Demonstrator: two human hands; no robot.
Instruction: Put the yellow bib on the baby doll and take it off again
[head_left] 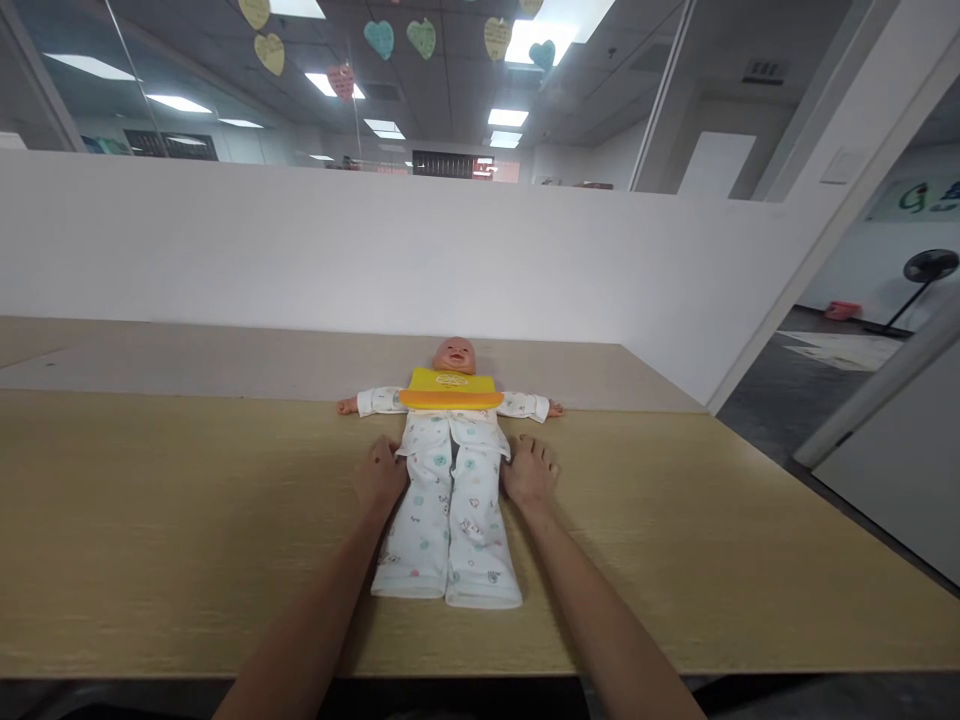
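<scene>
A baby doll lies on its back on the table, head away from me and arms stretched out sideways. It has on a white printed top and white printed trousers, whose legs lie flat and straight toward me. A yellow bib with an orange rolled lower edge covers its chest. My left hand rests at the left side of the doll's waist, against the clothing. On the other side, my right hand lies on the table, fingers apart, its thumb by the top's hem. The doll's feet are not visible.
The wooden table has a grey strip along its back. Behind it stands a white wall with glass above, bearing heart-shaped paper notes. A doorway at right shows a black fan and a red basin.
</scene>
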